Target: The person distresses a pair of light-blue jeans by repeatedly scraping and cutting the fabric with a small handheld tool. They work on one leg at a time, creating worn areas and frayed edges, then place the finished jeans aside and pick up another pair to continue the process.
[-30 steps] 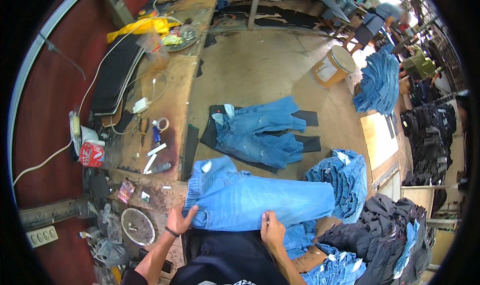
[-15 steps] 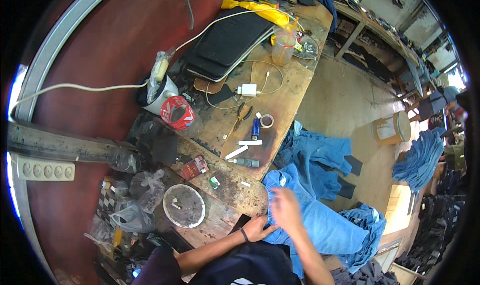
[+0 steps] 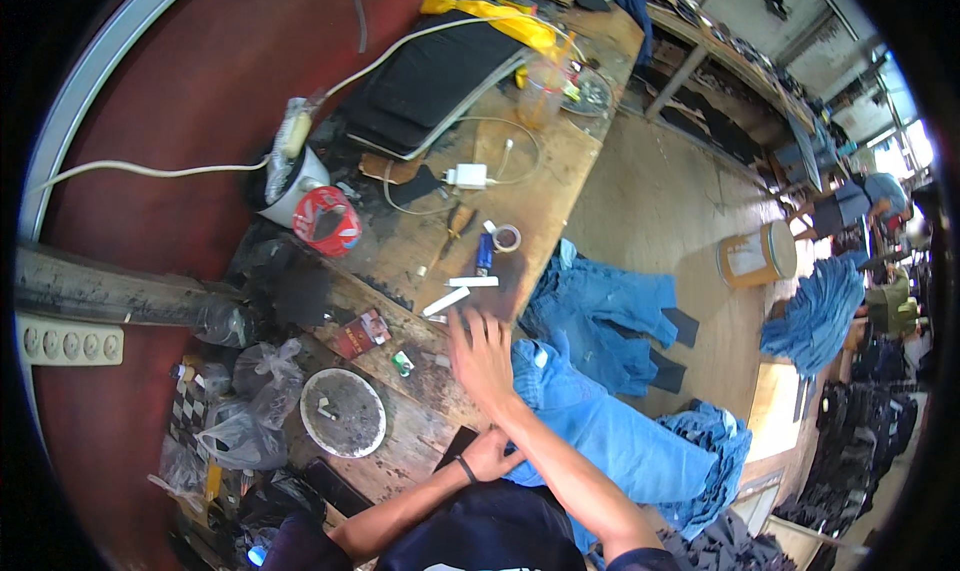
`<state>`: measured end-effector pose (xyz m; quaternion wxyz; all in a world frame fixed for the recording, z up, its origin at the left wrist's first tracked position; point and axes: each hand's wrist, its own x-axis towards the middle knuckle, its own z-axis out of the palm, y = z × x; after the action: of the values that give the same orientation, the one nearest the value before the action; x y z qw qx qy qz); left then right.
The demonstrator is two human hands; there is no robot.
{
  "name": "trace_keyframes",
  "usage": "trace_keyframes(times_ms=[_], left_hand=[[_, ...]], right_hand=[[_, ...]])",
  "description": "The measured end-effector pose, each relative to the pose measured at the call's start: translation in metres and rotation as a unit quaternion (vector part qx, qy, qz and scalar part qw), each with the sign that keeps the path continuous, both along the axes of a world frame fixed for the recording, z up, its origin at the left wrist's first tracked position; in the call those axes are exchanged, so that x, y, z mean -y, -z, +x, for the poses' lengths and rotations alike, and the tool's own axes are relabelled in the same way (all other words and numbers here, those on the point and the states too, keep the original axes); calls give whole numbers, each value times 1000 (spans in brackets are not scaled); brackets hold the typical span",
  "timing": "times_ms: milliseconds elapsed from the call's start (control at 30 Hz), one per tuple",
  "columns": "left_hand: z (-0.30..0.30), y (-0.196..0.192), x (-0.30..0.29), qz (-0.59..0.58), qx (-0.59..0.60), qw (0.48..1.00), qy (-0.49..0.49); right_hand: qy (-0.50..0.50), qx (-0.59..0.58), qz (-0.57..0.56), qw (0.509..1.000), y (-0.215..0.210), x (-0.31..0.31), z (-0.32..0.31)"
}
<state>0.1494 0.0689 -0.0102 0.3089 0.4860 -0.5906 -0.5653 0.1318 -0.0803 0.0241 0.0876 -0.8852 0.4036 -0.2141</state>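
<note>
My right hand (image 3: 482,359) reaches over the wooden table with its fingers spread. Its fingertips are close to two white sticks, one lying slanted (image 3: 445,301) and one level (image 3: 473,282). Beneath that hand, the small grey object seen earlier is mostly hidden. My left hand (image 3: 488,457) has its fingers closed at the waist edge of light blue jeans (image 3: 610,426), partly covered by my right forearm. The jeans lie over the table edge to the right. Just beyond the sticks are a blue lighter-like object (image 3: 485,255), a roll of tape (image 3: 507,238) and pliers (image 3: 458,229).
Nearby lie a dark red pack (image 3: 362,334) and a round dirty dish (image 3: 343,373). Farther off are a red-rimmed cup (image 3: 327,221), a white charger (image 3: 466,177) and a black padded stack (image 3: 420,91). More denim (image 3: 600,316) and a drum (image 3: 757,255) are at the right.
My right hand has left the jeans and moved left over the table, its fingers spreading. My left hand stays at the jeans' edge. The whole view has shifted slightly.
</note>
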Motion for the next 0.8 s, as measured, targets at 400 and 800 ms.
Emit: trace_keyframes(times_ms=[400, 800], left_hand=[[-19, -90, 71, -245, 242, 918, -199], [-183, -15, 184, -36, 382, 855, 348]], right_hand=[[297, 355, 123, 878, -47, -34, -173], [505, 392, 201, 743, 4, -207, -239]])
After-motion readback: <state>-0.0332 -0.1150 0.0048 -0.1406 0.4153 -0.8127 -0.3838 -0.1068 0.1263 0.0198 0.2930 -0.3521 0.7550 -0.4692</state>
